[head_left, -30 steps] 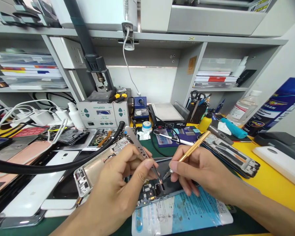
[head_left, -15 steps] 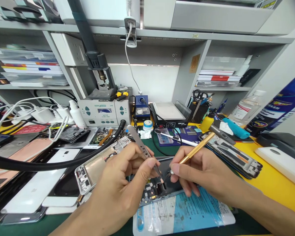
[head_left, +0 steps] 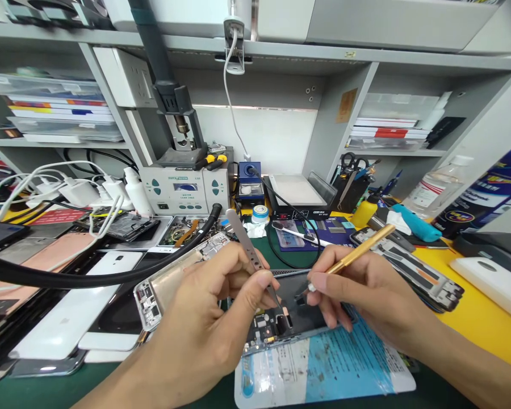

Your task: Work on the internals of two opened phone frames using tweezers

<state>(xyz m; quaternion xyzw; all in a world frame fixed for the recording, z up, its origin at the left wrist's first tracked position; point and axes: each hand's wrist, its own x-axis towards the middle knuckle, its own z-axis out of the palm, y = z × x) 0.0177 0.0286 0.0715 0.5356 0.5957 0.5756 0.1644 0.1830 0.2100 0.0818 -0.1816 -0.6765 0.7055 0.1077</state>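
My left hand (head_left: 221, 307) is closed in a pinch on grey metal tweezers (head_left: 246, 242), whose tips point down at an opened phone (head_left: 309, 318). Those tips are at a small copper-coloured and black part near the phone's exposed circuit board (head_left: 262, 330); whether they grip it I cannot tell. My right hand (head_left: 361, 284) holds a gold pen-shaped tool (head_left: 360, 250) like a pen, its dark tip over the phone's black inner surface. A small white bit shows by the right fingertips. Under the phone lies a blue and white printed sheet (head_left: 323, 372).
On the left are several phones, including a white one (head_left: 74, 307), and a thick black hose (head_left: 111, 278). A grey hot-air station (head_left: 181, 190) stands behind. Nearby are a small round jar (head_left: 260, 215), a toothbrush (head_left: 298, 234) and, at right, another opened phone (head_left: 409, 272).
My right hand and the gold tool have moved right, so its tip is farther from the tweezers. The tweezers remain at nearly the same part. The camera view has shifted slightly.
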